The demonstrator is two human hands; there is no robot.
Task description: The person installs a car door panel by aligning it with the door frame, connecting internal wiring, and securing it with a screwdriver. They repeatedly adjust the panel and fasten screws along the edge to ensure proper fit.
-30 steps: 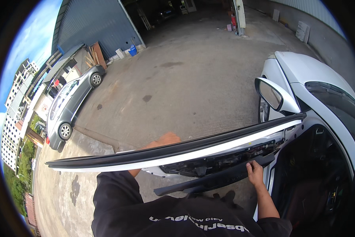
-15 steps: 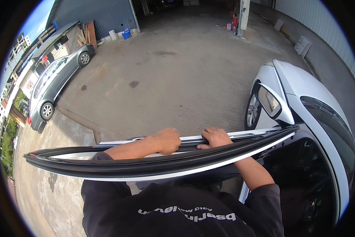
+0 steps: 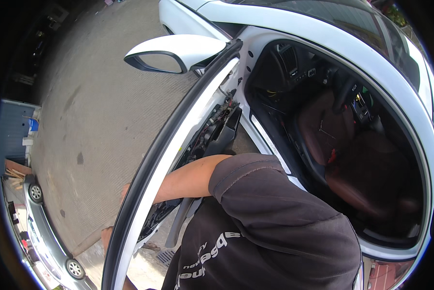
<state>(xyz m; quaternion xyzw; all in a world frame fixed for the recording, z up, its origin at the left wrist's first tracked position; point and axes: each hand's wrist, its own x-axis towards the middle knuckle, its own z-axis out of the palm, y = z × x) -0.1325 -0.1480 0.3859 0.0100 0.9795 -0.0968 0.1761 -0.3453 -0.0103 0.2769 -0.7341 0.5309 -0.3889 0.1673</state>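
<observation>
Sunlit concrete (image 3: pixel 106 121) spreads out beyond both hands, with a silver-grey car (image 3: pixel 50 234) parked well past the left hand (image 3: pixel 106 236). Nearer in, a white car (image 3: pixel 294 24) fills the side to the right of both hands, its dark red-brown seat (image 3: pixel 357 169) showing through the doorway. Its open door (image 3: pixel 163 153) lies directly between the person's body and the hands, probably swung wide so that both faces can be reached. The right arm goes across the window frame to its outer side, where only a sliver of the right hand (image 3: pixel 124 191) shows; the left hand sits just beside the frame, nearer the person. Whether either one is spread, pressed together or pinching something, I cannot tell; reaching over the frame likely lets both work on the outer face while the body stays inside. As for looks, the door has a glossy white edge lined with a thick black seal (image 3: pixel 150 155). To the right of the right hand, past the frame, its inner workings lie bare and cluttered, with a dark trim panel (image 3: pixel 221 139) tilted beside them; its fixing is hidden.
</observation>
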